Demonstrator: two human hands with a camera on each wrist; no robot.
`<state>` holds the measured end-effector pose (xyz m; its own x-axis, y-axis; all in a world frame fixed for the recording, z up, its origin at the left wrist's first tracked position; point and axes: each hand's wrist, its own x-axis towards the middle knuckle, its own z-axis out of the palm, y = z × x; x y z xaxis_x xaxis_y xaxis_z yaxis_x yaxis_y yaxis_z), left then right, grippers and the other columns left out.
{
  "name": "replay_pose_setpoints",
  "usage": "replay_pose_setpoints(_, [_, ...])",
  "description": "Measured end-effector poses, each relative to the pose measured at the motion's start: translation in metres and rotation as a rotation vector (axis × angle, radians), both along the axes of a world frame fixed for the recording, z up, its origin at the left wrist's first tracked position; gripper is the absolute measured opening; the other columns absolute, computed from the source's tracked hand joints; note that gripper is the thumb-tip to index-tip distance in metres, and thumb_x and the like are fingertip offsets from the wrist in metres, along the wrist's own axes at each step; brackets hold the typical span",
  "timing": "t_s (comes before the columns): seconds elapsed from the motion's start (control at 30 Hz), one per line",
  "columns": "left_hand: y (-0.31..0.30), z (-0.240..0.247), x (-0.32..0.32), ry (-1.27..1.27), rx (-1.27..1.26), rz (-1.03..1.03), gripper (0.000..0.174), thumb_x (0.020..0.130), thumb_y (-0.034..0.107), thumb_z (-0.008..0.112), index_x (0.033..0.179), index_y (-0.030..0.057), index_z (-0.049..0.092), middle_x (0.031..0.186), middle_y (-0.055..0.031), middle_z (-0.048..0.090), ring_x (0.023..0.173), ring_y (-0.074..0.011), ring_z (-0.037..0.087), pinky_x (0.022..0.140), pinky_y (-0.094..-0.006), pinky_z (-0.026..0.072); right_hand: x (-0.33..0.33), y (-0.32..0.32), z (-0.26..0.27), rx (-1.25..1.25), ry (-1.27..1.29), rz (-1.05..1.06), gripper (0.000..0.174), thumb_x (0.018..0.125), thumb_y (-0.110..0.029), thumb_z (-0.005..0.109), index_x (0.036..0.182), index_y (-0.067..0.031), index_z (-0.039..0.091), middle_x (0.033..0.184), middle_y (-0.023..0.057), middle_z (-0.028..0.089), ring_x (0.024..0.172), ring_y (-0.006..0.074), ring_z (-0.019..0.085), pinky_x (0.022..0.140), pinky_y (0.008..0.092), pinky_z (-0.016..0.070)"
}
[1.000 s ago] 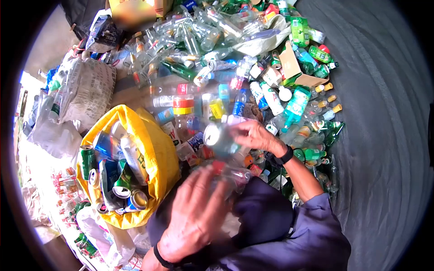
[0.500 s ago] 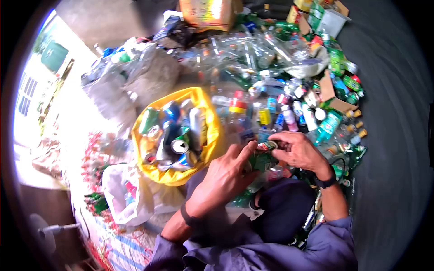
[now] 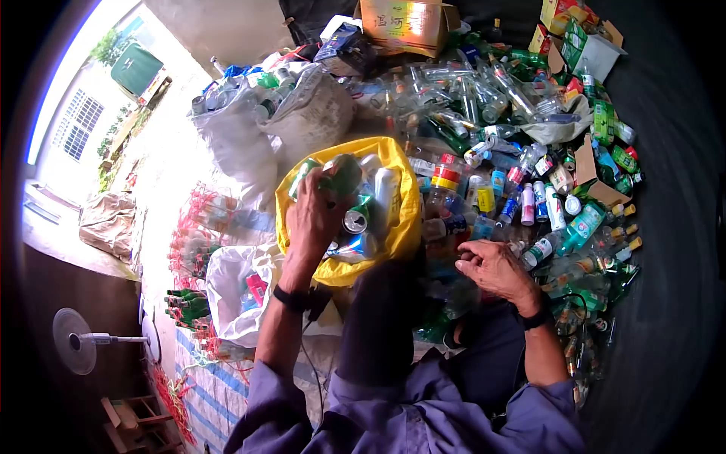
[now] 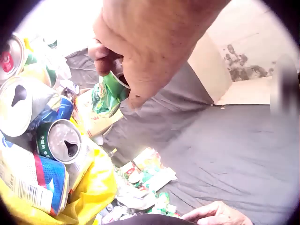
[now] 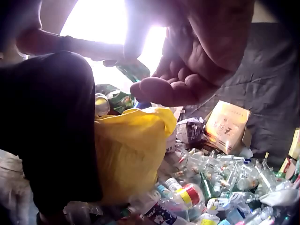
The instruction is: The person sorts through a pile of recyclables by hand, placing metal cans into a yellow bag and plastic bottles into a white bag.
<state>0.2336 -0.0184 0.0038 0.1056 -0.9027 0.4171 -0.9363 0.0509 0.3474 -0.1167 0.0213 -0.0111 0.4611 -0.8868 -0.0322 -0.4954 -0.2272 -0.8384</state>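
My left hand point(image 3: 311, 219) grips a crushed green can point(image 3: 342, 174) over the mouth of a yellow bag point(image 3: 408, 204). In the left wrist view the green can point(image 4: 110, 93) shows its dented side below the curled fingers. Inside the bag lie several drink cans, among them a dark green can point(image 4: 58, 140) with its opened top showing and a blue-and-white can point(image 4: 35, 178). My right hand point(image 3: 499, 271) hovers over bottles in front of my knee, its fingers loosely bent and holding nothing; the right wrist view shows its palm point(image 5: 206, 42).
A heap of plastic and glass bottles point(image 3: 469, 98) spreads ahead and to the right. White sacks point(image 3: 238, 144) stand behind the yellow bag, and a white plastic bag point(image 3: 227, 291) sits left of it. A cardboard box point(image 3: 401, 26) is at the back, a fan point(image 3: 74, 340) at far left.
The green can, earlier between both hands, has moved left over the yellow bag in my left hand. My right hand has let go of it and stays near the bottles. The head view has shifted left.
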Motion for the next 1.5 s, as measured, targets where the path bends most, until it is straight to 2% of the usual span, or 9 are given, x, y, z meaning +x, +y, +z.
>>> replay_pose_setpoints(0.13, [-0.021, -0.019, -0.010, -0.060, 0.187, -0.063, 0.069, 0.084, 0.037, 0.078, 0.138, 0.0028, 0.051, 0.146, -0.0194, 0.048, 0.121, -0.0372, 0.059, 0.093, -0.0473, 0.0514, 0.001, -0.006, -0.014, 0.020, 0.004, -0.027, 0.036, 0.091, -0.023, 0.072, 0.112, 0.0055, 0.066, 0.086, 0.0197, 0.070, 0.078, 0.0312, 0.072, 0.070, 0.0394, 0.0551])
replay_pose_setpoints(0.47, [-0.025, -0.022, -0.018, 0.000, 0.316, -0.154, 0.070, 0.086, 0.035, 0.071, 0.147, 0.0111, 0.048, 0.130, -0.0179, 0.065, 0.113, -0.0347, 0.066, 0.090, -0.0451, 0.0546, -0.004, -0.013, -0.021, 0.010, 0.039, -0.018, 0.035, 0.091, -0.024, 0.071, 0.111, 0.0047, 0.067, 0.087, 0.0197, 0.071, 0.080, 0.0334, 0.072, 0.071, 0.0407, 0.0555])
replay_pose_setpoints(0.63, [-0.035, -0.028, -0.015, -0.164, 0.362, -0.124, 0.064, 0.087, 0.039, 0.072, 0.145, 0.0183, 0.053, 0.099, -0.0225, 0.073, 0.093, -0.0394, 0.071, 0.081, -0.0480, 0.0540, -0.005, -0.012, -0.015, 0.100, -0.029, -0.075, 0.035, 0.091, -0.018, 0.074, 0.116, 0.0053, 0.068, 0.088, 0.0101, 0.071, 0.078, 0.0127, 0.067, 0.072, 0.0297, 0.0552])
replay_pose_setpoints(0.73, [-0.037, -0.028, -0.016, -0.169, 0.392, -0.086, 0.062, 0.087, 0.042, 0.072, 0.142, 0.0186, 0.056, 0.092, -0.0220, 0.073, 0.088, -0.0400, 0.071, 0.079, -0.0491, 0.0529, -0.011, -0.010, -0.014, 0.119, -0.089, -0.115, 0.034, 0.091, -0.018, 0.074, 0.116, 0.0049, 0.068, 0.089, 0.0092, 0.072, 0.080, 0.0123, 0.067, 0.073, 0.0291, 0.0553])
replay_pose_setpoints(0.87, [-0.031, -0.024, -0.015, -0.177, 0.289, -0.086, 0.054, 0.088, 0.037, 0.072, 0.137, 0.0180, 0.059, 0.117, -0.0156, 0.072, 0.105, -0.0362, 0.069, 0.089, -0.0462, 0.0534, -0.028, -0.009, -0.019, 0.014, -0.145, -0.154, 0.033, 0.092, -0.020, 0.074, 0.113, 0.0046, 0.068, 0.091, 0.0144, 0.072, 0.079, 0.0148, 0.069, 0.070, 0.0301, 0.0557])
replay_pose_setpoints(1.07, [-0.011, 0.029, -0.072, -0.018, 0.377, -0.194, 0.051, 0.088, 0.030, 0.072, 0.134, 0.0103, 0.062, 0.121, -0.0143, 0.071, 0.111, -0.0329, 0.068, 0.095, -0.0420, 0.0529, -0.102, -0.004, 0.017, 0.037, -0.380, -0.372, 0.027, 0.095, -0.013, 0.072, 0.117, 0.0034, 0.069, 0.093, 0.0020, 0.071, 0.086, 0.0088, 0.065, 0.077, 0.0243, 0.0534])
replay_pose_setpoints(1.13, [-0.004, 0.034, -0.093, -0.066, 0.377, -0.314, 0.048, 0.087, 0.024, 0.075, 0.131, 0.0082, 0.064, 0.113, -0.0164, 0.073, 0.084, -0.0306, 0.073, 0.077, -0.0395, 0.0572, -0.133, -0.002, 0.020, 0.022, -0.340, -0.468, 0.028, 0.096, -0.015, 0.071, 0.117, 0.0035, 0.069, 0.088, 0.0004, 0.070, 0.082, 0.0069, 0.064, 0.073, 0.0237, 0.0524])
replay_pose_setpoints(1.4, [0.033, 0.024, -0.182, 0.035, 0.253, -0.981, 0.043, 0.081, 0.014, 0.076, 0.121, 0.0029, 0.064, 0.100, -0.0177, 0.072, 0.087, -0.0336, 0.073, 0.074, -0.0402, 0.0599, -0.235, 0.023, -0.149, 0.243, 0.088, -0.684, 0.039, 0.092, -0.028, 0.073, 0.113, 0.0051, 0.070, 0.084, 0.0049, 0.070, 0.073, 0.0087, 0.065, 0.065, 0.0267, 0.0520])
replay_pose_setpoints(1.5, [0.036, 0.002, -0.199, 0.038, 0.452, -1.096, 0.041, 0.084, 0.018, 0.074, 0.119, 0.0015, 0.062, 0.095, -0.0154, 0.071, 0.083, -0.0324, 0.071, 0.071, -0.0406, 0.0579, -0.226, 0.034, -0.185, 0.407, 0.047, -0.774, 0.045, 0.089, -0.026, 0.072, 0.119, 0.0068, 0.066, 0.098, 0.0162, 0.074, 0.083, 0.0236, 0.072, 0.076, 0.0348, 0.0567])
